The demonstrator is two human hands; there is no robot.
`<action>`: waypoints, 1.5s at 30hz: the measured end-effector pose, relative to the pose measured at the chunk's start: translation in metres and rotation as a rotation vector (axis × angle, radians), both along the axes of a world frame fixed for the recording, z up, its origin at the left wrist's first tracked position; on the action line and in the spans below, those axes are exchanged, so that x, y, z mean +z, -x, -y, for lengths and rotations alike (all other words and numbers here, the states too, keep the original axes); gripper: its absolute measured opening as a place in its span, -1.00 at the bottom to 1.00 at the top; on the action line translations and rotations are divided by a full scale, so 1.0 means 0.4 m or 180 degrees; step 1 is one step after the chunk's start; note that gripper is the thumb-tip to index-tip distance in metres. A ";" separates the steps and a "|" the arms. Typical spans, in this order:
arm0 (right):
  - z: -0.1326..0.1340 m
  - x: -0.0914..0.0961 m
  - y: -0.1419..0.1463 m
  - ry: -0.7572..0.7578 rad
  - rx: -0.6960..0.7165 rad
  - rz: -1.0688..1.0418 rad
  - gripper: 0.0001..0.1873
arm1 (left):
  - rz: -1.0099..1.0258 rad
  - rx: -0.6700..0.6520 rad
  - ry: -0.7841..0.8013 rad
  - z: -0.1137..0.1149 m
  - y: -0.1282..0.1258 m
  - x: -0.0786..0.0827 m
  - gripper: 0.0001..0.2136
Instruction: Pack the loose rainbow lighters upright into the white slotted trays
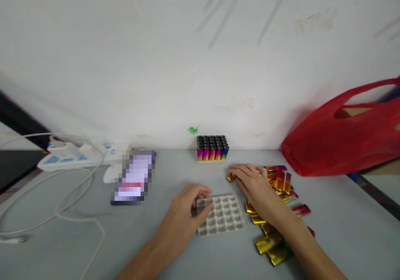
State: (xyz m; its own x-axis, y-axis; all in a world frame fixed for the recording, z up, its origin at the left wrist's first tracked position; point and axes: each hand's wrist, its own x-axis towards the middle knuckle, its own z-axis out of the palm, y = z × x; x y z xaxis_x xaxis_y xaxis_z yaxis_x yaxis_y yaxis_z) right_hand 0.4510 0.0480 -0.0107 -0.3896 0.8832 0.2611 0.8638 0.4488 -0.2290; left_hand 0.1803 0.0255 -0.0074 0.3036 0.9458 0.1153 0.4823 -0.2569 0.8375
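Note:
My left hand (189, 207) grips the left edge of a pale grey tray (220, 215) with rows of small empty pockets, thumb over the top and fingers behind the rim. To the right, my right hand (254, 188) reaches over a loose pile of shiny gold-and-red flat lighter sleeves (269, 242). Its fingers are bent down on one gold-and-red sleeve (231, 177) at the pile's far left end; the fingertips partly hide it. Against the wall stands a block of upright lighters (212, 148) with black tops and purple, red, yellow and blue bodies, in close rows.
On the left lie a phone (134, 176) with a blurred screen, a white power strip (71, 155) and a looping white cable (59, 215). A red bag (340, 134) leans at the right back. The white wall (156, 63) borders the grey table (125, 230).

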 end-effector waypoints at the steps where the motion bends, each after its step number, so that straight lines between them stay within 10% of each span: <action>1: 0.002 0.003 0.005 0.0002 0.0054 -0.0029 -0.57 | -0.0007 0.0001 0.0003 0.000 0.001 0.000 -0.77; 16: 0.025 0.036 0.046 -0.0001 0.0167 -0.0292 -0.82 | -0.0052 0.0028 0.0060 -0.002 0.000 0.002 -0.78; 32: 0.064 0.082 0.082 0.0626 -0.0169 -0.2258 -0.90 | -0.0022 0.0345 -0.0231 -0.011 0.009 0.000 -0.78; 36: 0.063 0.081 0.084 0.0773 -0.0225 -0.2697 -0.62 | 0.0111 0.0502 -0.0263 -0.013 0.013 -0.005 -0.80; 45: 0.065 0.071 0.097 0.2027 -0.0013 -0.4438 -0.77 | -0.0102 0.0448 -0.0286 -0.002 0.012 0.024 -0.64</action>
